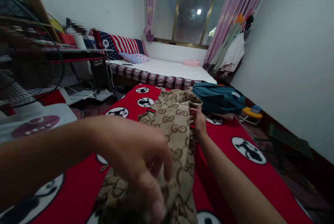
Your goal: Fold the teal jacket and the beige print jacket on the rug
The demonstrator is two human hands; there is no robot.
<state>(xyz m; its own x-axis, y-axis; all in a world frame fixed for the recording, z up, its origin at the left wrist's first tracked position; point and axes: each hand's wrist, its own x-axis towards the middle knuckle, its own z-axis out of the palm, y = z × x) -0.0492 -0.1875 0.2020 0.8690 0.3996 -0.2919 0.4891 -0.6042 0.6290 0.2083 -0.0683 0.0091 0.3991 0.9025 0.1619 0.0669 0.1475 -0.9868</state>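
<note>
A tan jacket (173,123) with a brown linked-letter pattern lies lengthwise before me, its side folded over into a long strip. A green and red striped band (151,110) shows at its left. My right hand (198,121) is at the jacket's far right edge, with the fingers closed around the fold and their tips partly hidden. Nearer to me, my left hand (135,151) hovers over the lower part, slightly blurred. Its fingers bend downward, the thumb stands apart, and nothing shows between them. Below it is a dark, fuzzy patch I cannot make out.
The jacket lies on a red blanket (216,168) with round black-and-white figures. Beyond the jacket's right side sits a teal folded cloth or bag (219,97). A fan (28,63) stands at left, a yellow stool (252,113) at right, and a white-covered bed (167,69) at the back.
</note>
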